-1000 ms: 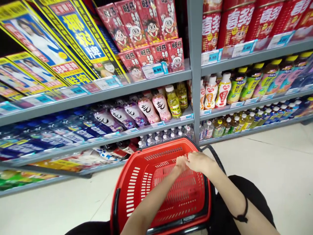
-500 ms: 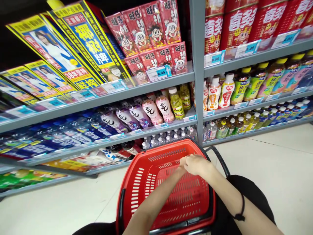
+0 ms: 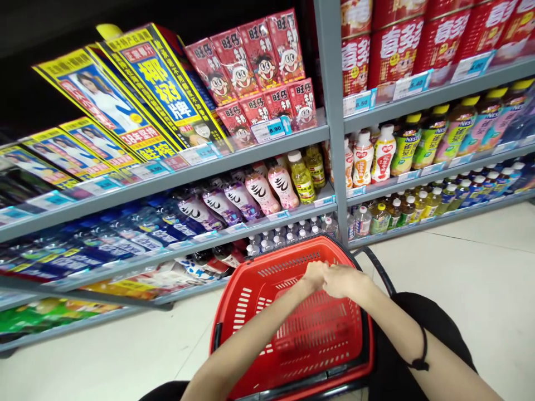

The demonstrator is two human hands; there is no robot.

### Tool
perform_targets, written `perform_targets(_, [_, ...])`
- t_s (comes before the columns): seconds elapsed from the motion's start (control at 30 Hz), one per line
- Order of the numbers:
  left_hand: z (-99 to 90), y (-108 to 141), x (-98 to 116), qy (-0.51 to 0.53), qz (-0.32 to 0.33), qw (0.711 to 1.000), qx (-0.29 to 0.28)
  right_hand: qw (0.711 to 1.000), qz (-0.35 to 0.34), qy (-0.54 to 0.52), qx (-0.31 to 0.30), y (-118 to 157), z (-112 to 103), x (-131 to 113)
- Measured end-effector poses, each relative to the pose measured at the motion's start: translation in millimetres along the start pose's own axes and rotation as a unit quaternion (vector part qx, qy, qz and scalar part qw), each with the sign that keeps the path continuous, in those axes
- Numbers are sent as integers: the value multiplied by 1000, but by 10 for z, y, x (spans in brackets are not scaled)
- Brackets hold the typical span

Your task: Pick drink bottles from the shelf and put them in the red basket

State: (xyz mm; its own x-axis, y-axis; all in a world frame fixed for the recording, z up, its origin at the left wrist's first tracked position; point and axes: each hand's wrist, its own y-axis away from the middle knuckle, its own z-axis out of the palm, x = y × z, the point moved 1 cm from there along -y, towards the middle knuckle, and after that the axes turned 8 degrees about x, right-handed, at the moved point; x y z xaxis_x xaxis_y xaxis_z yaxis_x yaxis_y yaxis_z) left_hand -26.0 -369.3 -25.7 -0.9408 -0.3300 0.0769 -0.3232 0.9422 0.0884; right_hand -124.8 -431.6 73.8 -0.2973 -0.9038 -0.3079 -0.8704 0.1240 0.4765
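My left hand (image 3: 314, 273) and my right hand (image 3: 341, 281) meet over a red plastic shopping basket (image 3: 234, 287) with slotted walls and black trim. Both hands have their fingers curled in and touch each other at the fingertips. No object shows in either one, though the undersides of the fingers are hidden. A black band circles my right forearm. Between my knees, the basket stands close to the shelves, its floor and sides partly covered by my forearms.
Grey shelving (image 3: 334, 83) runs across the front. It carries yellow-and-blue drink cartons (image 3: 167, 83), red milk boxes (image 3: 267, 61), pink-labelled bottles (image 3: 282, 184), yellow-capped bottles (image 3: 405, 145) and red cans (image 3: 395, 55). A pale tiled floor (image 3: 468, 267) lies below.
My view has shifted slightly, so the left-hand cartons sit lower and further right. My hands have drawn slightly apart at the knuckles but still touch.
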Motion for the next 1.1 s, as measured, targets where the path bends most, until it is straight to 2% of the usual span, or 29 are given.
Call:
perform_targets(0.03, [-49, -41, -62, -12, 1, 1000, 4, 1000, 2, 2, -3, -8, 29, 9])
perform_targets(0.1, [-275, -138, -192, -29, 16, 999, 37, 1000, 2, 7, -10, -27, 65, 9])
perform_targets(0.2, [-863, -321, -339, -56, 31, 987, 145, 1000, -7, 14, -19, -55, 65, -30])
perform_targets(0.27, [-1281, -447, -376, -80, 19, 971, 226, 1000, -9, 16, -24, -71, 46, -70])
perform_targets(0.33, [-1611, -564, -372, -105, 12, 951, 291, 999, -10, 17, -26, -83, 34, -111])
perform_targets(0.43, [-1887, -731, -357, -192, 12, 911, 365, 999, -10, 19, -28, -103, 46, -164])
perform_targets(0.53, [-1998, -915, -404, -249, -5, 890, 382, 999, -13, 18, -25, -138, 94, -190])
perform_targets(0.67, [-2097, -1128, -495, -267, -19, 897, 352, 999, -25, 23, -14, -188, 165, -181])
perform_targets(0.8, [-2153, -1165, -525, -261, -15, 902, 343, 999, -33, 28, -15, -189, 175, -155])
perform_targets(0.93, [-2107, -1096, -571, -207, 48, 904, 370, 999, -34, 28, -15, -181, 157, -141])
perform_targets(1.03, [-2033, -1066, -625, -149, 121, 894, 405, 999, -32, 32, -18, -192, 169, -156])
perform_targets(1.1, [-1992, -1069, -658, -118, 140, 887, 425, 999, -36, 33, -24, -198, 191, -177])
